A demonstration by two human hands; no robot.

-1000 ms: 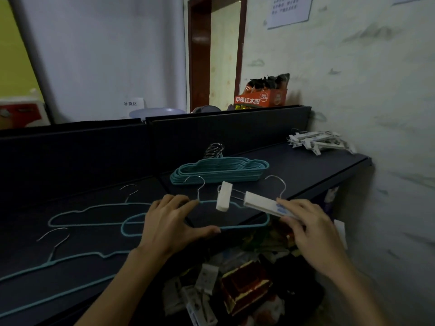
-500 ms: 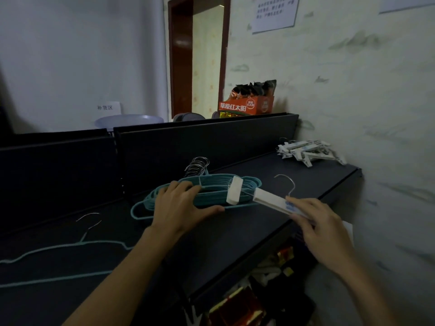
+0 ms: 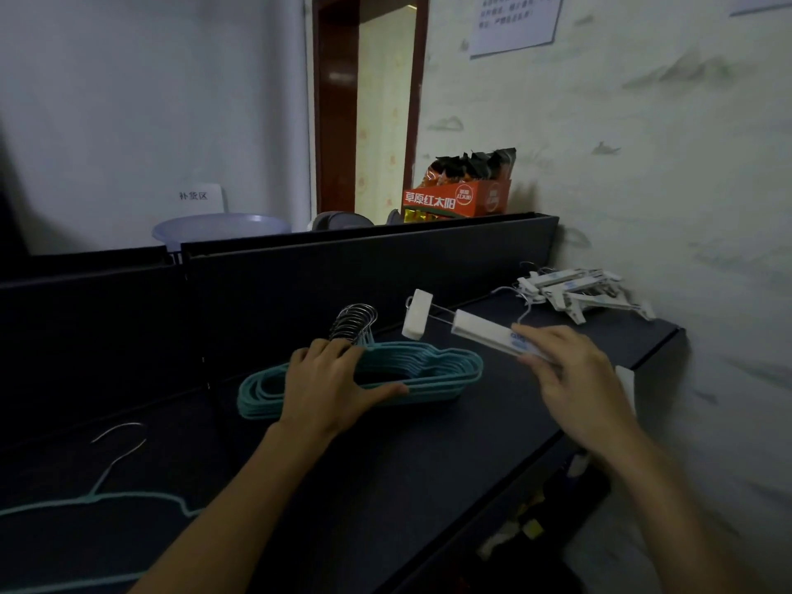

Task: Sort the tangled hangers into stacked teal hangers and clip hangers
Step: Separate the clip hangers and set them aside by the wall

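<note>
Hands: left (image 3: 330,390) on teal stack (image 3: 433,370), right (image 3: 570,375) around clip hanger (image 3: 484,332)

Place: a shop's back room or stock corner — not a home.
Shelf: a dark shelf (image 3: 428,465) with a low back panel (image 3: 364,267), the sort shops use for display.
Sign: a small paper sign (image 3: 195,195) on the far wall, printed with Chinese characters.
Snacks: an orange retail display box (image 3: 456,199) full of snack packets, standing behind the panel.
Stock: a stack of identical teal hangers (image 3: 428,370) and a pile of white clip hangers (image 3: 578,289) on the shelf — many of one kind.
Walls: plain and scuffed, a printed notice (image 3: 514,21) taped up, a brown door frame (image 3: 334,100) beyond.
Basin: a pale plastic basin (image 3: 223,227) behind the panel.
</note>
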